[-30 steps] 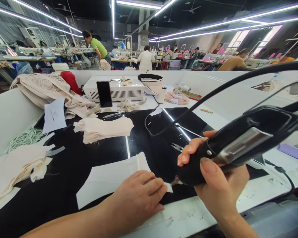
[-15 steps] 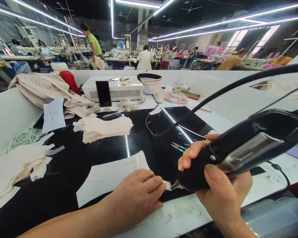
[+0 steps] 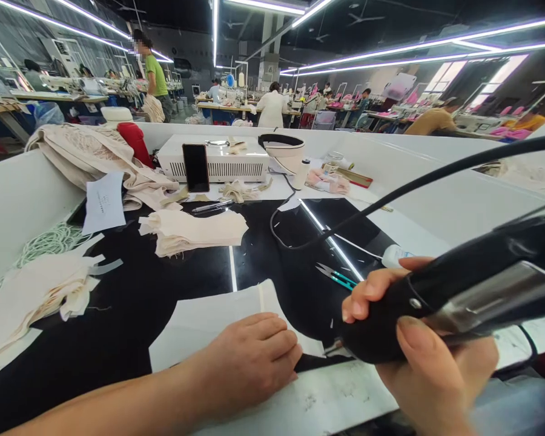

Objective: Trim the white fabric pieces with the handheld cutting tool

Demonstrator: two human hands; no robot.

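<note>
My left hand [image 3: 258, 351] lies with curled fingers on a white fabric piece [image 3: 209, 321], holding it against the black work surface near the front edge. A cream strip [image 3: 261, 297] crosses the piece by its rounded end. My right hand [image 3: 418, 339] is closed around a black corded power tool [image 3: 390, 315] with a shiny metal plate on its side. The tool's narrow metal tip [image 3: 336, 349] meets the pointed right corner of the white piece. Teal-handled thread snips [image 3: 338, 275] lie behind the tool.
The tool's black cable [image 3: 367, 209] arcs across the right side. Stacked cream fabric pieces [image 3: 195, 230] lie behind the white piece, with more cloth pieces [image 3: 40, 284] at left. A vented white box [image 3: 218, 163] and a phone [image 3: 195, 168] stand behind. A white bottle [image 3: 395, 255] lies near my right hand.
The tool has shifted right, away from my left hand, and more of the white piece's corner shows between them. My left hand stays on the piece. The whole view has shifted slightly.
</note>
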